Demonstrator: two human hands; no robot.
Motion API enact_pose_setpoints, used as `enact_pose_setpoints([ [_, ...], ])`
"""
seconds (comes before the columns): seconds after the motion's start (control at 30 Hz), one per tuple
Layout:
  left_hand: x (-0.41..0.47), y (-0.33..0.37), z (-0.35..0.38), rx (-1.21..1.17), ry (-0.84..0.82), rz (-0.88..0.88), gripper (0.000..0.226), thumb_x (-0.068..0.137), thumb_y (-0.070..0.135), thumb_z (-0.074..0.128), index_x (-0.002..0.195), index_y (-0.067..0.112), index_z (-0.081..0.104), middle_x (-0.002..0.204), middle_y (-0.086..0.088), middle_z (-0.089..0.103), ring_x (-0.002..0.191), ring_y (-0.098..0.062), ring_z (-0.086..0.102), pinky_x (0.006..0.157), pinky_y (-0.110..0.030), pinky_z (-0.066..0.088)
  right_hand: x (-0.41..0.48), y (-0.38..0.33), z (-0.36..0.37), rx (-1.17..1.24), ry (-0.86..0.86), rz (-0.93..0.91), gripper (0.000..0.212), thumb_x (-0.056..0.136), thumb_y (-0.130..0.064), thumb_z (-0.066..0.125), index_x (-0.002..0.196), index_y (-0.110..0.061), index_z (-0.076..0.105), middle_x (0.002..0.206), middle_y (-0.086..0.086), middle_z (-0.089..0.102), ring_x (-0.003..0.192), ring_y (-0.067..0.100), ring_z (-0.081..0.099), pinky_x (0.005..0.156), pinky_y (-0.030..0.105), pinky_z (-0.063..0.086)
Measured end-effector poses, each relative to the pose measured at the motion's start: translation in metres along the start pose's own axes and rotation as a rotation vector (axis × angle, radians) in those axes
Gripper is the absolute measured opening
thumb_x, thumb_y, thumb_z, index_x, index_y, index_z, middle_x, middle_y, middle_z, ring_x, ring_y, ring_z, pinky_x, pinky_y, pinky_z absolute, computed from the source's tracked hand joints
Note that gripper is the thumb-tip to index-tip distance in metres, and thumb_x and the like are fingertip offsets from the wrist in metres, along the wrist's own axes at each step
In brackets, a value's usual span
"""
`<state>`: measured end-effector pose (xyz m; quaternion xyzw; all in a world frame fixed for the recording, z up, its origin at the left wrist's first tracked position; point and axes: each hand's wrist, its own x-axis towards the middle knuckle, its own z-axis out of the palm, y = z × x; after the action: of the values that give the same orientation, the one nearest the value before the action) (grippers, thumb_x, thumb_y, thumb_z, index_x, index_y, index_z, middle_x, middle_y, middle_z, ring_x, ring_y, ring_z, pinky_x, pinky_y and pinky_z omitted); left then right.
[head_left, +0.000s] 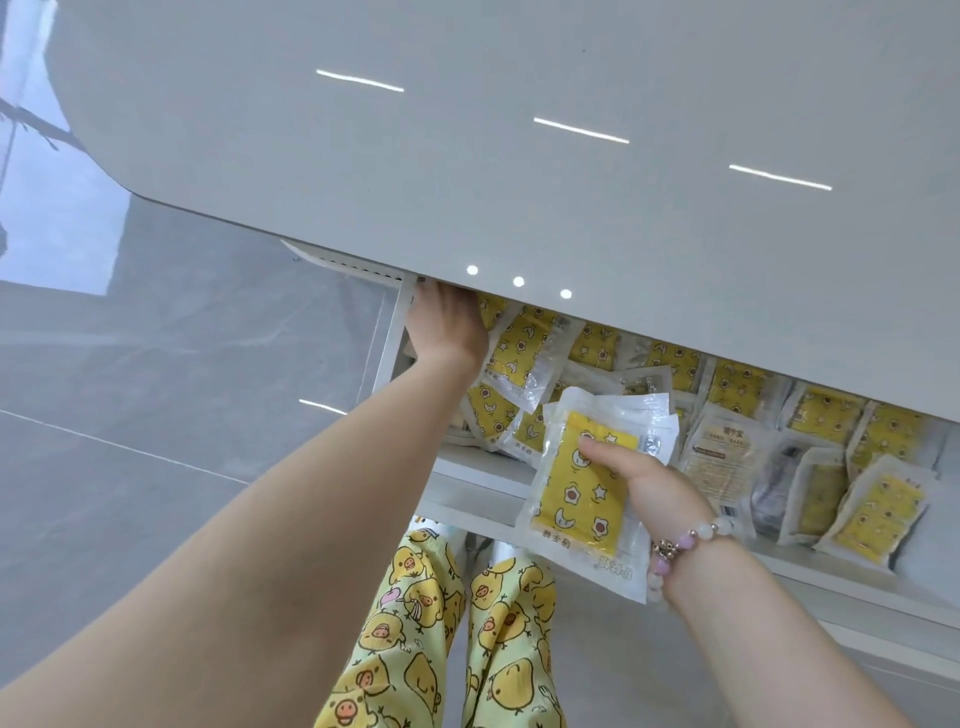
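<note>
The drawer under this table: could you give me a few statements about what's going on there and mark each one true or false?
1. The right hand holds a yellow packet. True.
2. The drawer is closed. False: it stands pulled out, with many loose packets showing inside.
3. The left hand reaches into the drawer's left end, under the tabletop. True.
4. A beaded bracelet is worn on the left wrist. False: the bracelet is on the right wrist.
5. The packet in the right hand is plain white. False: it is yellow, printed with stars and moons.
</note>
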<state>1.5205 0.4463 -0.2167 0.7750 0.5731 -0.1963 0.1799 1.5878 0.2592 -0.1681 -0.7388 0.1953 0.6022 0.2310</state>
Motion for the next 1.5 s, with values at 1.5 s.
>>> enact_pose_setpoints([
  [1.5,-0.015,0.025,0.042,-0.310,-0.004,-0.154,0.021,0.079,0.013,0.062,0.098,0.013,0.053,0.108,-0.005,0.059,0.106,-0.027,0.054,0.078,-0.035,0.043,0.003,0.023,0.013,0.179,0.046,0.002,0.017,0.087,-0.012,0.060,0.071,-0.010,0.057,0.072,0.004,0.052,0.058,0.014,0.048,0.057,0.025,0.044],
])
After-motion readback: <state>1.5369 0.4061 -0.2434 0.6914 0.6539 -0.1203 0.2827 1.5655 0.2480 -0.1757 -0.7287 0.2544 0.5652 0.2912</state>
